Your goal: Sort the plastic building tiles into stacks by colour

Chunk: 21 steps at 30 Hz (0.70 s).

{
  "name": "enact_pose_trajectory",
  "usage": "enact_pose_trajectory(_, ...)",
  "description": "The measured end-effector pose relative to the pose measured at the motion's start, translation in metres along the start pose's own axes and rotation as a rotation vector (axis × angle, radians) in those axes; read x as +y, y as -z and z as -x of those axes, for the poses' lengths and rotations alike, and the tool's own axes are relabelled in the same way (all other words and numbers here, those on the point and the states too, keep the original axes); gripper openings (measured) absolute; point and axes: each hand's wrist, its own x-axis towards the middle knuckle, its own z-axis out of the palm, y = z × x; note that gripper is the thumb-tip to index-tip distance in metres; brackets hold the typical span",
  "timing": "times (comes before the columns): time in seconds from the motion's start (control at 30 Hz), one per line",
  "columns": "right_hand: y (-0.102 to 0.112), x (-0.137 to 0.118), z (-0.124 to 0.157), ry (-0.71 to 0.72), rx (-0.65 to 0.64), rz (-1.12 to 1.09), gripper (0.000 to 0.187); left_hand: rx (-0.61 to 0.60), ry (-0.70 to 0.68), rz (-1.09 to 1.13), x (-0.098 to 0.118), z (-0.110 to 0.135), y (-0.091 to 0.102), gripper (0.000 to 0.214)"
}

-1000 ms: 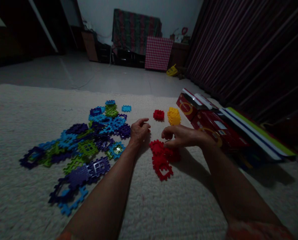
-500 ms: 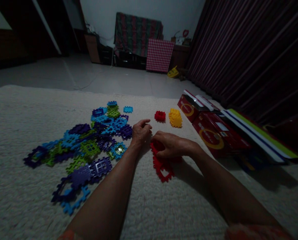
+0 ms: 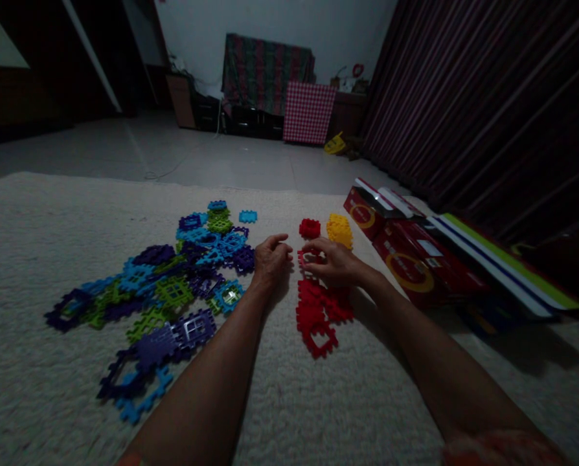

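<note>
My right hand (image 3: 335, 261) is closed on a red notched-edge building tile (image 3: 301, 259), partly hidden by the fingers. Right below it on the mat lies a group of red tiles (image 3: 313, 310), the nearest one with a cut-out middle. Holding nothing, my left hand (image 3: 272, 259) hovers or rests just left of the red tile, its fingers bent and apart. Beyond the right hand sit a small red stack (image 3: 309, 228) and a yellow stack (image 3: 339, 230) of tiles. Left of my left hand spreads a heap of purple, blue and green tiles (image 3: 173, 291).
Red printed boxes (image 3: 410, 259) with open flaps stand at the right, beside a dark striped curtain (image 3: 464, 116). One light-blue tile (image 3: 248, 216) lies apart from the heap. Everything rests on a pale quilted mat (image 3: 280, 401).
My right hand has lifted off the red group and moved away from me with a red tile, uncovering the tiles beneath. My left hand has barely moved.
</note>
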Motion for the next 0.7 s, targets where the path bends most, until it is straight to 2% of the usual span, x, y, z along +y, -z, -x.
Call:
enact_pose_trajectory(0.17,0.0018,0.0045,0.0008,-0.019,-0.066,0.175,0.019,-0.002,-0.015,-0.007,0.0004,0.0013,-0.0003,0.046)
enact_pose_trajectory(0.7,0.0035,0.0053,0.0053,0.009,-0.15,0.227,0.016,-0.01,-0.059,-0.025,-0.0053,-0.0026,0.0012,0.042)
